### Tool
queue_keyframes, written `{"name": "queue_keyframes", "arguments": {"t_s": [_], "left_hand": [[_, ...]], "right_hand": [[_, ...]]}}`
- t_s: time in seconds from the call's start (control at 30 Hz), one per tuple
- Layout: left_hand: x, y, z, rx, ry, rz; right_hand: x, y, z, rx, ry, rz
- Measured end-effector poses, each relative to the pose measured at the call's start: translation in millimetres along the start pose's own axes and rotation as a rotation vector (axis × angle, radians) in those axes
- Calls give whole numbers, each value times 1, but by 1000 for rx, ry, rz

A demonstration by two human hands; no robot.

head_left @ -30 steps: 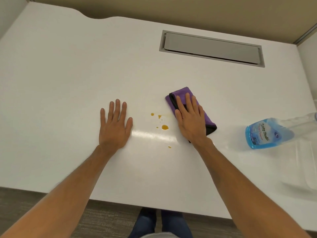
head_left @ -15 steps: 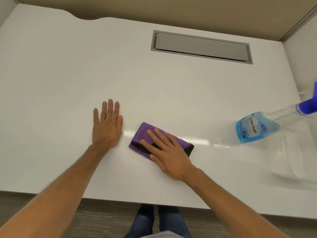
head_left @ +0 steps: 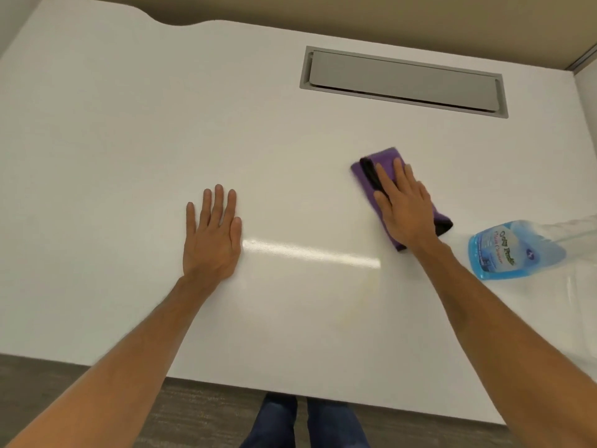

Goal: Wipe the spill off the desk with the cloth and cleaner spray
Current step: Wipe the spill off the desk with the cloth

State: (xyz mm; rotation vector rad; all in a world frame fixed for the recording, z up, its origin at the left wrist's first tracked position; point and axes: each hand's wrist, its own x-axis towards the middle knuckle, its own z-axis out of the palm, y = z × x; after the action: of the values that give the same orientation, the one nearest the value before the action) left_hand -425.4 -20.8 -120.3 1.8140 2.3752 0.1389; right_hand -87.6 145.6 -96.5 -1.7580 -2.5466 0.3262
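Note:
My right hand point(head_left: 403, 208) presses flat on a folded purple cloth point(head_left: 386, 155) with a black edge, right of the middle of the white desk point(head_left: 129, 124). My left hand point(head_left: 211, 234) lies palm down on the desk, fingers apart, holding nothing. Between the hands no orange drops show, only a faint yellowish smear point(head_left: 365, 286) and a bright light streak. A clear spray bottle of blue cleaner point(head_left: 504, 250) lies just right of my right wrist; its nozzle end runs out of view.
A grey cable hatch point(head_left: 403, 80) is set into the desk at the back right. A beige partition runs behind the desk. The near desk edge is at the bottom, with my legs and dark carpet below it.
My right hand swept the cloth left over the orange drops, then back to the right and farther away. The drops are gone. My left hand stayed flat.

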Motion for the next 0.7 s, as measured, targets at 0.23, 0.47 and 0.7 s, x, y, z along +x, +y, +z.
{"name": "queue_keyframes", "arguments": {"t_s": [0.23, 0.47, 0.7], "left_hand": [[1, 0, -4, -59, 16, 6], [2, -7, -8, -379, 51, -16], [-3, -8, -6, -265, 38, 34]], "right_hand": [[47, -87, 9, 9, -25, -100], [-88, -157, 41, 63, -82, -408], [-211, -92, 55, -78, -47, -619]]}}
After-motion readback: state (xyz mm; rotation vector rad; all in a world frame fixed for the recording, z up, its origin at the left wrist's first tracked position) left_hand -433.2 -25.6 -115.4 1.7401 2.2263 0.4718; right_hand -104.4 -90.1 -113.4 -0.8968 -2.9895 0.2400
